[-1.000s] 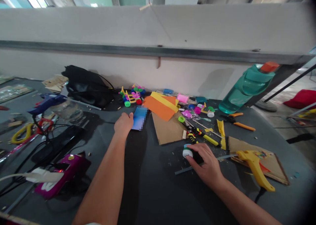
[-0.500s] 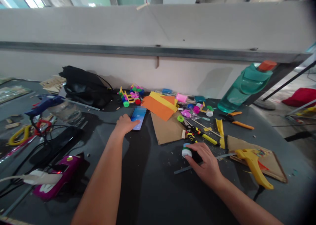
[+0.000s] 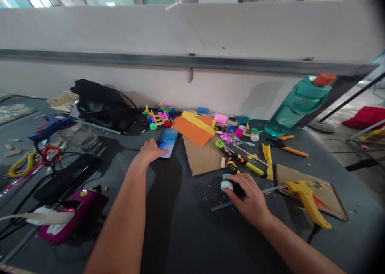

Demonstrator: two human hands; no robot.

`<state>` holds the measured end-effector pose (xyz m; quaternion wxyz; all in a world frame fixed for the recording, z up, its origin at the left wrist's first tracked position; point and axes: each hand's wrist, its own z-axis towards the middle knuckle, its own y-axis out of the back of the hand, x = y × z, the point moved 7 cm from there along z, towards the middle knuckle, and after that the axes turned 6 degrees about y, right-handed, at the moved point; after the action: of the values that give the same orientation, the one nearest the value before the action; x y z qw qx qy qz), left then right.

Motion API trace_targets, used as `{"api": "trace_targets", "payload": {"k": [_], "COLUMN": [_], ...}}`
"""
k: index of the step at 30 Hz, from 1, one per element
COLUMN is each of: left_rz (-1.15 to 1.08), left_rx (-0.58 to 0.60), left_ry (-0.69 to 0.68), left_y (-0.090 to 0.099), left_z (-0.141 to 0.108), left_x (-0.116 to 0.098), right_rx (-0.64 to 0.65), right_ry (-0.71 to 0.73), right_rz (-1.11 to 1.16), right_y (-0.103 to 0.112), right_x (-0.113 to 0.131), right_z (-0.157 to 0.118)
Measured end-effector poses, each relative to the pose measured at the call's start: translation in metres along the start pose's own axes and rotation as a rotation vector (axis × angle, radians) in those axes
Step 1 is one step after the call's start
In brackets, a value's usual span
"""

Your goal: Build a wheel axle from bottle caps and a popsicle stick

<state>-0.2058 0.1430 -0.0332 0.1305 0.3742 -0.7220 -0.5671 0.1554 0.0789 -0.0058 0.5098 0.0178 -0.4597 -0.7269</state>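
Observation:
My left hand (image 3: 148, 150) is closed at the left edge of a smartphone (image 3: 169, 145), its thumb lying over the lit blue screen; the fingertips beneath are hidden. Nearer to me on the right, my right hand (image 3: 248, 195) pinches a small stack of bottle caps (image 3: 226, 184), white in front with green and blue behind, close to the tabletop. A grey strip (image 3: 221, 206), perhaps a glue stick or ruler, lies under that hand. Beyond it are yellow-and-black pliers (image 3: 233, 166) and a cutter with a yellow handle (image 3: 254, 168).
Orange and yellow paper (image 3: 195, 130) lies on cardboard (image 3: 204, 157). A yellow glue gun (image 3: 308, 199) rests at right, before a green bottle (image 3: 297, 105). At left are a purple power strip (image 3: 80, 212), a blue glue gun (image 3: 54, 125) and a black bag (image 3: 104, 105).
Almost nothing differs. The whole view has shifted very slightly; both hands keep their places at the smartphone and the bottle caps.

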Motion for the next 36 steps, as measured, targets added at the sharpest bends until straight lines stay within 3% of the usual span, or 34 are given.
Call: {"api": "trace_targets", "payload": {"k": [20, 27, 36], "left_rz": [-0.059, -0.2, -0.133], "left_rx": [-0.027, -0.061, -0.045], "left_ry": [0.044, 0.054, 0.034], "left_y": [-0.0007, -0.0016, 0.0008], "left_z": [0.0046, 0.0065, 0.0044], "left_x": [0.0013, 0.0055, 0.0043], "right_rx": [-0.01, -0.006, -0.006], "right_ry": [-0.004, 0.004, 0.0], "right_rz": [0.017, 0.024, 0.012], "right_y": [0.0024, 0.0012, 0.0022], "right_x": [0.0025, 0.0016, 0.0031], "right_z": [0.0016, 0.001, 0.0019]}}
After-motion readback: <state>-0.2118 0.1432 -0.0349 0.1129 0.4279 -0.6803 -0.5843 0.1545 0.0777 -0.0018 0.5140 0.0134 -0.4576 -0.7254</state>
